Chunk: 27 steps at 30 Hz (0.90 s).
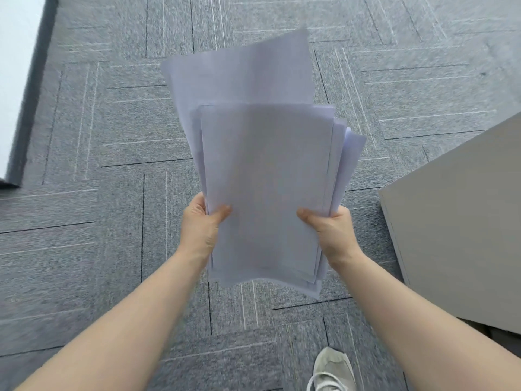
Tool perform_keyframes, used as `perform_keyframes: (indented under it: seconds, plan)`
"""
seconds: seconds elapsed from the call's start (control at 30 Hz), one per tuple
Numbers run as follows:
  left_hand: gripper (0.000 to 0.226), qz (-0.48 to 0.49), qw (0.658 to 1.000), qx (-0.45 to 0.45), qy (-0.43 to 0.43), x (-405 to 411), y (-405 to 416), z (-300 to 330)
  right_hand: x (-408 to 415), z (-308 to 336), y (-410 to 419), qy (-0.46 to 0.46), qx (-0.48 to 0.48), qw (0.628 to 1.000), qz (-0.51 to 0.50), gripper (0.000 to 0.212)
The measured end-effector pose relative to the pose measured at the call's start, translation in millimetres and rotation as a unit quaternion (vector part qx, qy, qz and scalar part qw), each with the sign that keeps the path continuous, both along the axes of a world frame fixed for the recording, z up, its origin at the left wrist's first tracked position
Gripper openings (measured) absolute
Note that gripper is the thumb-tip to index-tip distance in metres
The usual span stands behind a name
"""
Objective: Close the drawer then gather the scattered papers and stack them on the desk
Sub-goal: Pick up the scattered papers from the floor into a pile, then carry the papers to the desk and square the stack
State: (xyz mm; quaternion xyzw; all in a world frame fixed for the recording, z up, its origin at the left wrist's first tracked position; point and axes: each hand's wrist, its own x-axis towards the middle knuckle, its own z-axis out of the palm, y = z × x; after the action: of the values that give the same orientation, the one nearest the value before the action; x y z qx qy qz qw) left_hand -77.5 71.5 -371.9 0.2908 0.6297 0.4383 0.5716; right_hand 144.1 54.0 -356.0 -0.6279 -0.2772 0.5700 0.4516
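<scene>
While both hands hold the bundle over the floor, these lines tell how I see it from where I stand.

Grip, left: the left hand is closed on the papers, with its thumb on the top sheet and its fingers hidden under the bundle.

Grip, right: the right hand pinches the opposite long edge in the same way, thumb on top.

Place of the papers: the bundle lies between the two hands. Most of it reaches beyond the grips, away from the person, and a shorter part hangs back toward the wrists.

State of the bundle: it is not squared. One sheet goes out far past the others at the far end, and several edges fan out beyond the right hand.

Step in hand (my judgement): the gathering looks done, and carrying to the desk and stacking remains.

How to do it well: keep both thumbs pressed, hold the bundle level, then tap the long edges to align the sheets before laying them down.

Risk: the far loose sheet could slide out if the bundle tilts forward.

Near the grip: a grey cabinet stands to the right of the right hand, and the carpet is below. No desk top is in view.
</scene>
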Motion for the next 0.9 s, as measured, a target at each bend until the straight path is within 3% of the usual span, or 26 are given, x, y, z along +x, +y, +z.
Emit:
perform_keyframes:
  seconds: [0.5,0.63,0.9]
  plan:
    - [0.019,-0.041,0.997,0.055,0.025,27,6,297,15,294,-22,-0.007,0.038,0.996,-0.081,0.024]
    - [0.019,-0.089,0.992,0.075,0.041,47,14,369,33,368,-32,-0.01,0.064,0.991,-0.119,0.02]
    - [0.019,-0.193,0.972,0.135,-0.008,129,17,495,90,490,-72,-0.03,0.127,0.963,-0.235,0.027]
